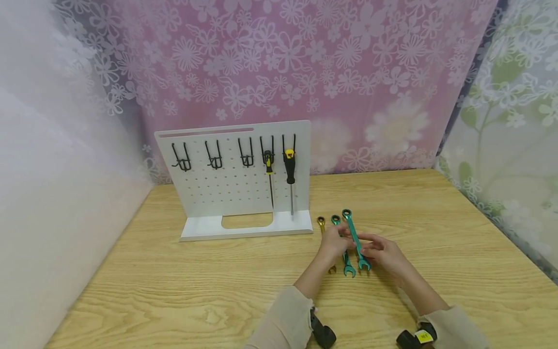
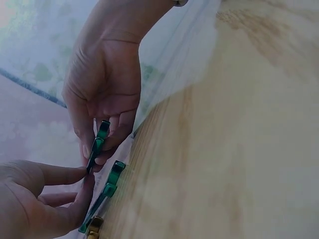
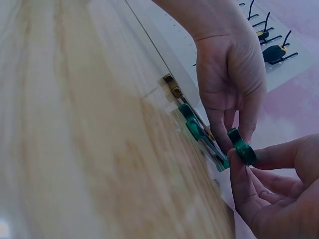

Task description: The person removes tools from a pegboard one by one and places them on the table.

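Slim green wrench (image 1: 354, 236); glossy, ring-and-fork-ended

No legible txt; yellow lbl (image 1: 424, 336) on R wrist cam (image 1: 407, 340) too sm. to read.
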Demonstrator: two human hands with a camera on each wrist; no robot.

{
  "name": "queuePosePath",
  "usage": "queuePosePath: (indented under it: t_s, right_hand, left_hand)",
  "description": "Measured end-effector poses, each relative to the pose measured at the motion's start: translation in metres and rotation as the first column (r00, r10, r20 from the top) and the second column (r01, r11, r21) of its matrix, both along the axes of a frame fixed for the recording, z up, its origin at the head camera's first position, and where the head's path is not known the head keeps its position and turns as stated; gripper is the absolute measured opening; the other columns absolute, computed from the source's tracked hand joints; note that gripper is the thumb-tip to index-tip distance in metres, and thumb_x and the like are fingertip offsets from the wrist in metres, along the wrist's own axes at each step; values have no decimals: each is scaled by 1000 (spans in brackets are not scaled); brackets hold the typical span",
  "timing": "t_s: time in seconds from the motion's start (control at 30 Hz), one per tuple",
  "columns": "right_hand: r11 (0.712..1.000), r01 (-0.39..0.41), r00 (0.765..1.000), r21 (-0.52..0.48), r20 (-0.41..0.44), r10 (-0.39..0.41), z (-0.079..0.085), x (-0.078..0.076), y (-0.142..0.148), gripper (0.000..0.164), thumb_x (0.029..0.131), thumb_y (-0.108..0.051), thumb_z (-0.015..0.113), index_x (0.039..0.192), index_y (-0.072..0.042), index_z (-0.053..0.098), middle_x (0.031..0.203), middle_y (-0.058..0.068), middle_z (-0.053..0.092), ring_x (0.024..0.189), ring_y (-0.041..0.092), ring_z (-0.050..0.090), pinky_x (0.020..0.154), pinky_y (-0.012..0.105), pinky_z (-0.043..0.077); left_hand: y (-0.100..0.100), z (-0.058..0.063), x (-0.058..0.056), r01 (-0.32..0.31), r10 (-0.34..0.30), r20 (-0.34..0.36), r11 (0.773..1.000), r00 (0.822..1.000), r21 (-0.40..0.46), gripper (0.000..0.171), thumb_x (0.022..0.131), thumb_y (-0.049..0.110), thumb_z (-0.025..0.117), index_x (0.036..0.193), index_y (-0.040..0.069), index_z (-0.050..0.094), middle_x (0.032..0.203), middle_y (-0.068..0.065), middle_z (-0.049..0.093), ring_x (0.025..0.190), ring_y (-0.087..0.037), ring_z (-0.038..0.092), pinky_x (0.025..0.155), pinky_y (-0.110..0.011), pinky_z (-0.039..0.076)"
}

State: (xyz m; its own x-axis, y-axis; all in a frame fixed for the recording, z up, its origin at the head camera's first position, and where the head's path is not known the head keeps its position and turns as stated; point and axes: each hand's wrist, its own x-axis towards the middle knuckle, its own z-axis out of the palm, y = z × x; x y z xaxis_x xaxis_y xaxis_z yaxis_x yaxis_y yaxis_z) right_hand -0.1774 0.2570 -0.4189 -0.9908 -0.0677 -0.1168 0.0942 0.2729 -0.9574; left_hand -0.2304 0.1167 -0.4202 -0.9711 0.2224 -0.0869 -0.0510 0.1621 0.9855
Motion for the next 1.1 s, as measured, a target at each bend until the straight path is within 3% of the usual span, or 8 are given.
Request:
queuePosePath:
  t_s: [0.43,0.8,1.1]
  right_hand:
    - [1000,-10,1000,-24,24,11,-3,0,3,45,92,-5,52,133,10,38,99,13,59,86,18,59,75,30,52]
    - [1000,-28,999,-5,30,28,-2,-1,6,47,93,-7,53,132,13,37,105,17,60,92,22,60,76,31,52]
    - [996,1,1000,87,7,-2,-2,0,6,43,92,-5,52,129,14,40,101,19,61,89,26,61,72,32,53]
  left_hand:
    - [2,1,4,9,-10,-9,994,1000,-105,30,72,-8,72,101,-2,66,85,-4,61,77,-14,58,68,-25,51]
    - [8,0,5,4,-9,-28,981,1000,-196,39,71,-4,75,109,-2,65,89,-3,63,82,-14,59,72,-23,51]
    - [15,-2,8,-7,-6,-57,974,998,-226,44,70,-7,75,112,-3,63,94,-5,65,83,-13,61,70,-19,50]
